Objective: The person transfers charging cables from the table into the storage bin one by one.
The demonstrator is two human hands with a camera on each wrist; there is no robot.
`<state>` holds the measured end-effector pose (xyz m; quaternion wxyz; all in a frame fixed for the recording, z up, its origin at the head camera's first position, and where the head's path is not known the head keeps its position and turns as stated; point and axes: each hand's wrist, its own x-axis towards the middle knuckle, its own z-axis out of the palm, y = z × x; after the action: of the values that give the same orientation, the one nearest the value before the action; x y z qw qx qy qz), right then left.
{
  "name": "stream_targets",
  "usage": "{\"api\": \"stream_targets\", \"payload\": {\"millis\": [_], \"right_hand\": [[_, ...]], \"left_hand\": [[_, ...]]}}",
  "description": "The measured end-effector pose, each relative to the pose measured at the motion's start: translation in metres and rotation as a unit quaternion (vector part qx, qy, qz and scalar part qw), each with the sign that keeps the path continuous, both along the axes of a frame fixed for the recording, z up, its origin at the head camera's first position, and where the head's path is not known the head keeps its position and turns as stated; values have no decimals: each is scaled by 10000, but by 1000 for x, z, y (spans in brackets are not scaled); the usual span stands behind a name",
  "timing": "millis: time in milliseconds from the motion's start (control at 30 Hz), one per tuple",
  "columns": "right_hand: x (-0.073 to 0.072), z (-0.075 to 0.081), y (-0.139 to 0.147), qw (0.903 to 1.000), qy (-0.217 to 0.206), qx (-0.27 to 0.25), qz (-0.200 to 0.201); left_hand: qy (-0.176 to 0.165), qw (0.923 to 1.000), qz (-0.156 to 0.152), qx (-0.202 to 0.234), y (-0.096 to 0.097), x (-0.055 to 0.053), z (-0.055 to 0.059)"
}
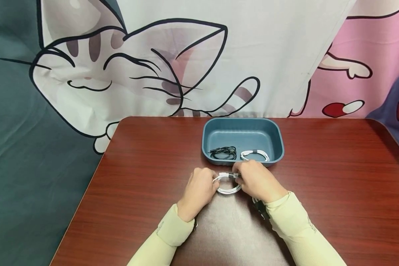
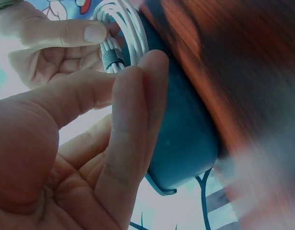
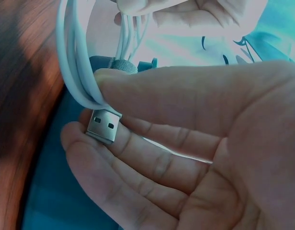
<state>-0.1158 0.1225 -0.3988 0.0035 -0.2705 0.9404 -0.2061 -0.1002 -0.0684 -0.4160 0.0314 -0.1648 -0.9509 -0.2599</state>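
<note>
Head view: both hands clamped on one coiled white cable, held up between them just in front of the near wall of a blue tray (image 1: pixel 242 138). Left hand (image 1: pixel 200 188) pinches the coil (image 1: pixel 228 191) at its left edge, thumb and fingertips on the strands. Right hand (image 1: pixel 260 181) grips the opposite edge, beside a dark band (image 1: pixel 232 175) wrapped round the strands. Hands are apart from each other, coil bridging the gap.

Right wrist view: metal USB plug (image 3: pixel 103 127) lies against the right hand's fingers, open end showing, loops rising past the thumb. Dark ribbed band sits between the two hands. Left wrist view: left fingertips close on the strands below the band, right thumb above; exact contact partly hidden behind the fingers.

Tray is just beyond the hands on the worktop (image 1: pixel 146 184). Inside, ahead of the gap between the hands, a bundled black cable (image 1: pixel 223 152); right of that, just past the right hand, a second white cable coil (image 1: pixel 263 153), also with a dark wrap. Pale yellow sleeves (image 1: pixel 286 218) on both arms. Dark object (image 1: pixel 261 208) under the right wrist, mostly covered. Curtain (image 1: pixel 269 44) with cartoon cat print hangs beyond the tray.
</note>
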Motion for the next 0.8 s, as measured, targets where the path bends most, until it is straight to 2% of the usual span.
{"api": "stream_targets", "payload": {"millis": [800], "right_hand": [[-1,2,-1,9985,424,-357,-36]], "left_hand": [[345,9993,21,134,-4,-5,3]]}}
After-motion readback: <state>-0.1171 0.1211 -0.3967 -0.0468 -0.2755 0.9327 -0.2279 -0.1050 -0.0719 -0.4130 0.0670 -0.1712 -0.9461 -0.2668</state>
